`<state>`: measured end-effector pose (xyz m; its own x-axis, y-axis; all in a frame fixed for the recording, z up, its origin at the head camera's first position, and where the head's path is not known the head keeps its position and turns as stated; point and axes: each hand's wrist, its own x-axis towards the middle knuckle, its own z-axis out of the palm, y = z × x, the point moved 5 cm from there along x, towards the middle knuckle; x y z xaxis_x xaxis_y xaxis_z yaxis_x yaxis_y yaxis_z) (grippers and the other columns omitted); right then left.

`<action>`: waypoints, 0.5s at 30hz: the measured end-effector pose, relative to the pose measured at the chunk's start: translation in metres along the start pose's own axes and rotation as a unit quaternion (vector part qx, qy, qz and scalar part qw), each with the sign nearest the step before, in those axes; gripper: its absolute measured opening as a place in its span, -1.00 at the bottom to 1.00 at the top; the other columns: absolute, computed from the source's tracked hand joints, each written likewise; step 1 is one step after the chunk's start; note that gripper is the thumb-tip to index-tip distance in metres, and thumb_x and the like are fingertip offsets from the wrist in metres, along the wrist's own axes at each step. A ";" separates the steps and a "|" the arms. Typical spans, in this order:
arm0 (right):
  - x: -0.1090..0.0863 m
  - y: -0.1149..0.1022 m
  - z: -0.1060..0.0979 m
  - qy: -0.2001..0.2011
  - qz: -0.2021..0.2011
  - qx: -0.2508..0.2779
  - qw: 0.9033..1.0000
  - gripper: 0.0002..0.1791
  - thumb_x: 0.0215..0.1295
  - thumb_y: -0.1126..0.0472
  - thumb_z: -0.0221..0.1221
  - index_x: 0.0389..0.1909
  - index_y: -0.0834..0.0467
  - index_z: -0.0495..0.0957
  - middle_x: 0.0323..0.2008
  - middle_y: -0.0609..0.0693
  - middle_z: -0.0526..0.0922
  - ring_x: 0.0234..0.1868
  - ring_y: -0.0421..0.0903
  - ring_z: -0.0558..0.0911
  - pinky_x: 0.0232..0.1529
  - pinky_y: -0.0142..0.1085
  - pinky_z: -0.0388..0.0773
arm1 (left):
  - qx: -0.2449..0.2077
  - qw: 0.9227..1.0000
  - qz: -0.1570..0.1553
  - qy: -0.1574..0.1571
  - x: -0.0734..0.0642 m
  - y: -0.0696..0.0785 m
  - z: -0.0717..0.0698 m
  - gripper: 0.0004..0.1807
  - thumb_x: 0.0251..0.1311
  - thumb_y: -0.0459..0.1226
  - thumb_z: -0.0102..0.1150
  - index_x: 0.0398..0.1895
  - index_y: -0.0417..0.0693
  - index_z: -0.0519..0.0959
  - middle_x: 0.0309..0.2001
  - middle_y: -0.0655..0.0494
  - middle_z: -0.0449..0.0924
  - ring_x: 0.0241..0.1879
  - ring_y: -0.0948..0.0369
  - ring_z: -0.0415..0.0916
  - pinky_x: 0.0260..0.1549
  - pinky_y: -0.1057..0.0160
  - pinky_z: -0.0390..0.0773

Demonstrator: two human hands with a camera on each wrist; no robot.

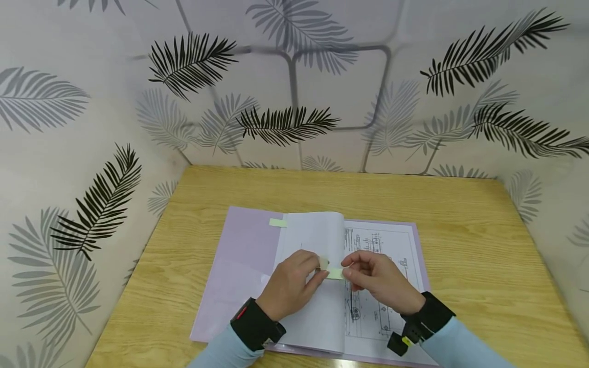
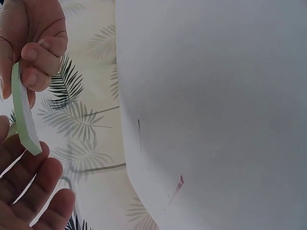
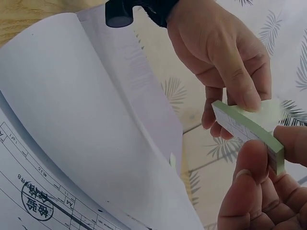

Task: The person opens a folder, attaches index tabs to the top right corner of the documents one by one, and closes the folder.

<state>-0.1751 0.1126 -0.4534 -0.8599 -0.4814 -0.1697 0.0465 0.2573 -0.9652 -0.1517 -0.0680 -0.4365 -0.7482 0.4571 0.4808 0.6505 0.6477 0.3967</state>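
Both hands hold a small pale green sticky note pad (image 1: 335, 274) over an open document folder. My left hand (image 1: 292, 286) pinches the pad's left end, its thumb along the pad in the right wrist view. A thin top slip (image 1: 324, 263) stands raised by the left fingers. My right hand (image 1: 384, 281) grips the pad's other end (image 3: 276, 153) between thumb and curled fingers. Beneath the hands, a white page (image 1: 315, 232) lies turned over to the left, its right side curving at the fold. A printed technical drawing (image 1: 368, 317) shows on the right.
The folder's lilac cover (image 1: 248, 245) lies spread on a wood-grain table (image 1: 483, 245). One pale green sticky tab (image 1: 278, 223) juts from the turned page's upper left edge. Leaf-patterned cloth (image 1: 345, 102) rises behind the table and at both sides.
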 end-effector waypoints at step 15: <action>0.003 -0.004 0.014 0.010 -0.030 -0.029 0.999 -0.59 0.32 0.07 0.22 0.02 0.28 0.49 -0.28 0.14 0.58 -0.45 0.01 0.60 -0.38 -0.25 0.59 | -0.023 0.991 -0.032 0.127 0.000 0.010 -0.008 -0.95 0.07 -0.37 0.34 -0.40 -0.08 0.64 -0.22 0.10 0.56 -0.21 0.24 0.54 -0.32 0.43 0.53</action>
<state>-0.1707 0.0987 -0.4526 -0.8706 -0.4799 -0.1081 -0.0333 0.2767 -0.9604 -0.1440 -0.0666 -0.4261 -0.7342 0.2440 0.6336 0.6129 0.6396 0.4639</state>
